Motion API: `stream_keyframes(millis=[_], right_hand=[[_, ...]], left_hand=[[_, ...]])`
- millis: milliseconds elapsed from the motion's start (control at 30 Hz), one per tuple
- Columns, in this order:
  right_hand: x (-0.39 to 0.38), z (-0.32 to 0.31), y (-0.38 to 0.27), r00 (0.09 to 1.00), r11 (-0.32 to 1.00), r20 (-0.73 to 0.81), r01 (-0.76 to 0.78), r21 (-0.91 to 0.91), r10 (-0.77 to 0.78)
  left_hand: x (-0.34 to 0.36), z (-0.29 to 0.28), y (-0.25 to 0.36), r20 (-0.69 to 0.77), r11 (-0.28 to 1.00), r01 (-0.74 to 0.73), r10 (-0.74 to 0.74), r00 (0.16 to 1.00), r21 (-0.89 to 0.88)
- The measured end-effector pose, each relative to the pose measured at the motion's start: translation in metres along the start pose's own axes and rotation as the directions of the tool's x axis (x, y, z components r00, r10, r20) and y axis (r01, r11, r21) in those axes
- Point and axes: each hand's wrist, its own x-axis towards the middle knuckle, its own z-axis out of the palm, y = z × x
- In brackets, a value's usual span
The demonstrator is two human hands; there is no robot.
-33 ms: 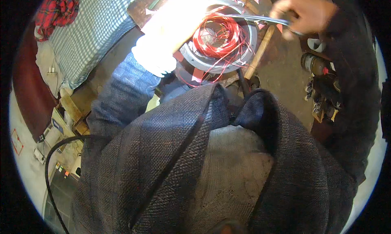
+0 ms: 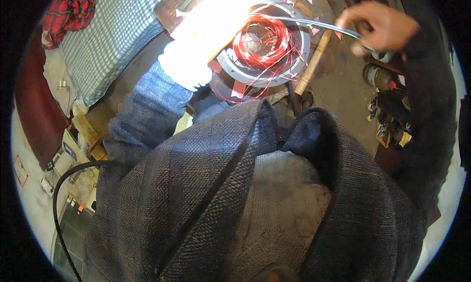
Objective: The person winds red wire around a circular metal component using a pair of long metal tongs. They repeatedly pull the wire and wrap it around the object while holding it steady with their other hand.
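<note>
A pale grey strand (image 2: 319, 22) stretches right from the far edge of the red wire coil (image 2: 282, 44), inside the metal ring (image 2: 304, 46), to the right hand (image 2: 380, 29), its curled fingers apparently pinching it; glare hides the left hand's (image 2: 223, 21) grip. The strand looks light, smooth and bendy, best held near its right end; the coil's thin wires seem easily kinked. Neither shows readable writing.

Loose-ended red wire coil (image 2: 283, 42) within round grey housing (image 2: 305, 47); shiny strand (image 2: 319, 22) extended rightward.
</note>
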Motion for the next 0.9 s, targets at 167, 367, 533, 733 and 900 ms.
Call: stream_keyframes(millis=[167,367,533,733,900], right_hand=[[-0.091,0.114,0.049,0.909,0.684,-0.319,0.054,0.727,0.268],[-0.094,0.283,0.073,0.743,0.315,-0.505,0.399,0.861,0.440],[-0.100,0.340,0.057,0.715,0.292,-0.520,0.431,0.854,0.467],[-0.096,0.306,0.036,0.589,0.398,-0.591,0.438,0.806,0.551],[-0.086,0.257,0.001,0.577,0.537,-0.699,0.461,0.706,0.423]], left_hand=[[-0.005,-0.002,-0.012,0.046,0.916,-0.010,0.031,0.998,-0.401],[0.033,-0.048,-0.045,-0.018,0.823,0.412,-0.454,0.891,-0.392],[-0.004,-0.060,-0.049,-0.019,0.908,0.301,-0.321,0.947,-0.291],[-0.047,-0.063,0.001,0.022,0.908,0.304,-0.311,0.950,-0.288],[-0.060,-0.072,0.036,0.045,0.992,0.029,-0.024,0.999,-0.124]])
